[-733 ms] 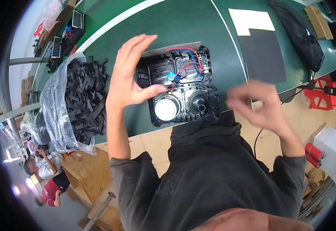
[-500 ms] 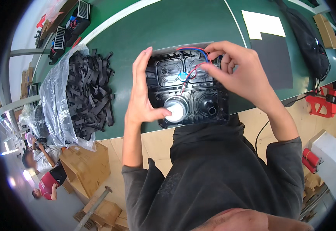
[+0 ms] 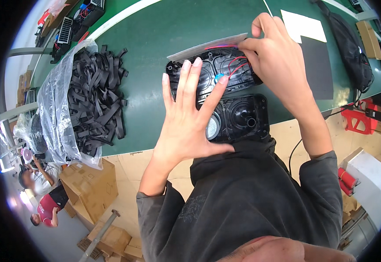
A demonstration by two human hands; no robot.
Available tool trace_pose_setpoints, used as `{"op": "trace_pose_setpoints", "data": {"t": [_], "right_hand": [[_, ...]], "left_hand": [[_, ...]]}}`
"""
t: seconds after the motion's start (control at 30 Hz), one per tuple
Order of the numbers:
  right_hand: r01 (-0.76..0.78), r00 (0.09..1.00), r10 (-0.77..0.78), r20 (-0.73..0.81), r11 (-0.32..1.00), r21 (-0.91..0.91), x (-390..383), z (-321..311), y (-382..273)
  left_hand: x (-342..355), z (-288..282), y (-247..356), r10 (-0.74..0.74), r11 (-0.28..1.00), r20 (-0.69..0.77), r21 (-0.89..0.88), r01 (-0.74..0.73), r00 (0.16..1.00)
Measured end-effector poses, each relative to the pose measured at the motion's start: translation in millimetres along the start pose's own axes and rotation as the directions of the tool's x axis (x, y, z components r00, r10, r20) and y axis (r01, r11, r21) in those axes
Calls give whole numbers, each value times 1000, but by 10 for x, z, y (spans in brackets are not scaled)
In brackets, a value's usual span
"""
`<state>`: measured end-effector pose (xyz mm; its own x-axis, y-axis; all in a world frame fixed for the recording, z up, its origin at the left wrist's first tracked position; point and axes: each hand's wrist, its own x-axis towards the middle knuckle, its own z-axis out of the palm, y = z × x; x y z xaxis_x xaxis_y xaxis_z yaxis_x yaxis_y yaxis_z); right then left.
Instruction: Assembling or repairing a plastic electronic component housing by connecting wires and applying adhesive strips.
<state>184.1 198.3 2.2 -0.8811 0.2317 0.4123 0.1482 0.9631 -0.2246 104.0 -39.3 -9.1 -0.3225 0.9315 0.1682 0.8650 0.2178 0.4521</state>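
Open black plastic housing [image 3: 225, 100] lying on the green table [image 3: 155, 35], near its front edge, directly before the person. Left hand [image 3: 190, 122] laid flat over the housing's left part, fingers extended and slightly spread, gripping nothing. Right hand [image 3: 278, 65] at the housing's far right corner, thumb and fingers pinched on a thin grey strip [image 3: 203, 46] along the far edge, red wires [image 3: 234, 65] just beneath. Heap of black straps [image 3: 94, 100] on a clear plastic bag [image 3: 55, 113], well left of the housing. Dark mat [image 3: 317, 70] to its right.
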Motion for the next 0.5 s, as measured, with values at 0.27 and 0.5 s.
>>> {"op": "trace_pose_setpoints", "data": {"t": [0.27,0.5], "right_hand": [[158,977,-147,157,986,-59,181,171,221],[61,986,-52,158,997,-54,118,122,221]], "left_hand": [[187,-198,38,162,976,-186,178,-129,969],[988,-106,-179,328,906,-117,320,-277,938]]}}
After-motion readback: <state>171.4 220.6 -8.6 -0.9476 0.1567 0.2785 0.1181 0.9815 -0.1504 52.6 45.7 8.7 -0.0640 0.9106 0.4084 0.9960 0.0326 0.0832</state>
